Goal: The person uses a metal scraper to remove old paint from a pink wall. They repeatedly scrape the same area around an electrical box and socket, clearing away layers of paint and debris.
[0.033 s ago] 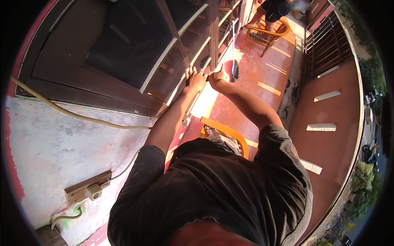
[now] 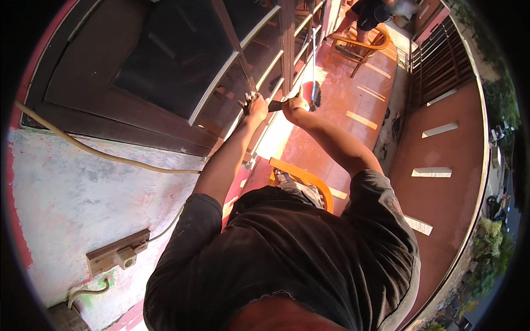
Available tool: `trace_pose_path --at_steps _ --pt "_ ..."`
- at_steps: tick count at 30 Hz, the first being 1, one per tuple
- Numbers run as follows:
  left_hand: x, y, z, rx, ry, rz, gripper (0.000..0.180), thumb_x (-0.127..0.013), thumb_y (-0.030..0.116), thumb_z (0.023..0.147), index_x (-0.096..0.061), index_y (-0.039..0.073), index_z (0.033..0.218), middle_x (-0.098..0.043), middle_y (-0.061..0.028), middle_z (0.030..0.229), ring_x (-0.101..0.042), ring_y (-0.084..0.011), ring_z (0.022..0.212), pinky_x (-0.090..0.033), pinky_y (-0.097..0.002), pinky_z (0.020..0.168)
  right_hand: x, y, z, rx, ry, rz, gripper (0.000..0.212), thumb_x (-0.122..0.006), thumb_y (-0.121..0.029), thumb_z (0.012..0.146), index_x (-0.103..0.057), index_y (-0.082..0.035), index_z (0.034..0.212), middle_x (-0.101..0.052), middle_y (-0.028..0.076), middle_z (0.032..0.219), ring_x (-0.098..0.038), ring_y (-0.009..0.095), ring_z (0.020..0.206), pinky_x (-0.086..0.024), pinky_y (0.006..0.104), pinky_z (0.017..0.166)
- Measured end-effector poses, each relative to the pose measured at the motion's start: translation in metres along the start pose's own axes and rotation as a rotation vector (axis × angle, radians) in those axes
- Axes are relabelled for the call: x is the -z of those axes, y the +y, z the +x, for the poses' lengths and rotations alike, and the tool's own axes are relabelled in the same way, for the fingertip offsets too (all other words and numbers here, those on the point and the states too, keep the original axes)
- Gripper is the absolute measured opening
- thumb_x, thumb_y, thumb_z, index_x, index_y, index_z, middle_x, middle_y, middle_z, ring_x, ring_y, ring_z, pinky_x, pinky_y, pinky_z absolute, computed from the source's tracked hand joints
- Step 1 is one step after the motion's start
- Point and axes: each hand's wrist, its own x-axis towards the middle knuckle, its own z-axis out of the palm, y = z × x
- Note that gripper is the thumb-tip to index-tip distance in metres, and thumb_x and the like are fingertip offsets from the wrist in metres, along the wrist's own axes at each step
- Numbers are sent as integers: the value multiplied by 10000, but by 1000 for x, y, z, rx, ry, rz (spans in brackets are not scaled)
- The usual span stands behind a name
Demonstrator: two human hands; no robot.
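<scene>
Dark flat piece [image 2: 275,106] lies between my 2 hands: the fingers of my right hand [image 2: 297,106] seem to grasp 1 end; whether my left hand [image 2: 255,106] pinches the other, I can't tell. Beside the window frame [image 2: 286,49], I judge this a positioning step, calling next for a steady right grip.

The bare forearms [image 2: 339,140] reach forward, converging. The left hand [image 2: 255,107] has its fingers [image 2: 248,99] spread; the right hand [image 2: 296,107] curls, just beside it.
</scene>
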Motion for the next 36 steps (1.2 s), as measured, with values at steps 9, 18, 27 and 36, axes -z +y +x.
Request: trace_pose_path --at_steps 9,18,27,36 --pt "47 110 -102 -1065 132 -383 475 -466 427 1075 -630 107 1384 -610 -126 1385 -564 -359 1268 -376 -463 1139 -2 8 7 -9 -30 225 386 -371 -82 1046 -535 67 1363 -677 272 1219 -683 336 1162 -622 419 853" --pt "132 171 -129 -909 214 -794 446 -575 253 1025 -547 52 1422 -679 -197 1266 -637 -377 1192 -498 -423 1014 -9 16 12 -45 -143 568 406 -345 -64 1044 -492 90 1390 -655 302 1244 -676 356 1166 -626 405 850" --pt "84 95 -53 -586 -164 -139 496 -336 355 1096 -649 37 1311 -660 -181 1337 -552 -401 1316 -357 -533 1151 -14 -10 28 -162 -354 1069 429 -318 -47 1041 -449 114 1416 -634 332 1268 -669 377 1170 -629 392 847" --pt "91 118 -141 -1176 161 -706 535 -430 398 1094 -455 87 1529 -424 -211 1579 -405 -381 1460 -308 -524 1201 7 -49 56 -264 -415 1258 453 -291 -30 1039 -406 138 1443 -613 362 1293 -662 397 1174 -633 379 843"
